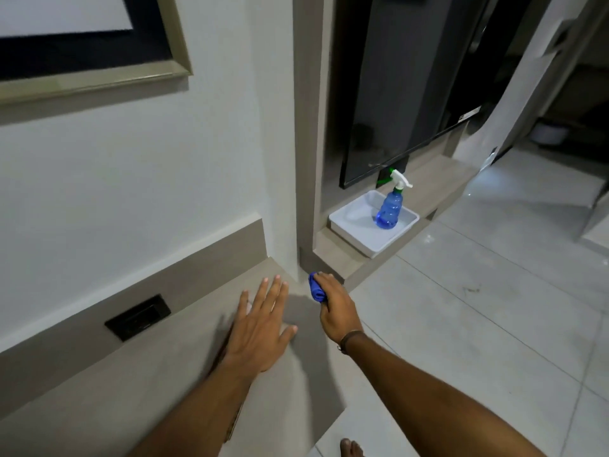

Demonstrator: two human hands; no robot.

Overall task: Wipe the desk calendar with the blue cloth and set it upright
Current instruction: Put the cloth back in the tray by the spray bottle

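Left hand: the left hand point(260, 328) lies flat and palm-down on the grey-brown laminate desk top point(138, 400), fingers spread, grasping nothing.
Right hand: the right hand point(337, 308) is clenched around the bunched blue microfibre cloth point(316, 288), near the far corner of the desk.
Cloth position: the cloth protrudes from the thumb side of the fist, just beside the fingertips of the left hand.
Desk calendar: not identifiable in this view. A small pale edge shows beside the left hand, but it cannot be told whether this is the calendar or whether the calendar lies under the palm.
Surroundings: a black recessed socket panel point(138, 316) sits in the desk upstand. A blue translucent plastic spray bottle with a white trigger point(390, 206) stands in a white rectangular plastic tray point(349, 222) on the lower ledge, well apart from both hands.
Step in hand: judged as the approach to wiping; upright placement is not yet done.
Handling estimate: a desk calendar is likely light card on a folding stand, stiff in the panels but prone to sliding and to creasing at the pages.
Hold point: steady it by the base or outer edges with the free hand and wipe with light pressure.
Risk: heavy pressure may push it across the smooth laminate.
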